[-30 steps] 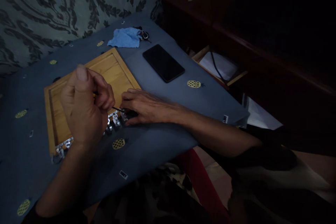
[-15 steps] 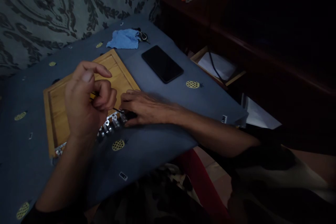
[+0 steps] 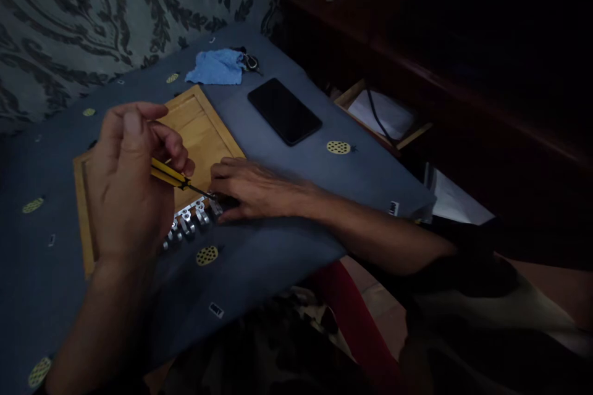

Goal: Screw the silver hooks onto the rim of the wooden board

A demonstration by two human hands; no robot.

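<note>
My left hand (image 3: 132,197) is closed loosely around a screwdriver (image 3: 167,173) with a yellow and black handle. The thin shaft slants down to the right, its tip at the right end of a metal hook strip (image 3: 186,222). That strip, with several silvery hooks, lies along the near edge of a framed wooden board (image 3: 204,129). At the strip's right end, my right hand (image 3: 245,188) grips with bent fingers, thumb on the near side. Its palm hides the board's right corner, and my left hand covers much of the board's left part.
Behind the board, a black phone (image 3: 285,111) and a blue cloth (image 3: 215,66) with a metal clip (image 3: 251,62) lie on the grey-blue patterned tablecloth (image 3: 278,241). To the right, an open drawer (image 3: 382,114) juts out below a dark wooden cabinet (image 3: 417,62).
My left hand has shifted left and its fingers have loosened and turned, bringing the screwdriver's yellow handle into view. The right hand stays at the hook strip's end.
</note>
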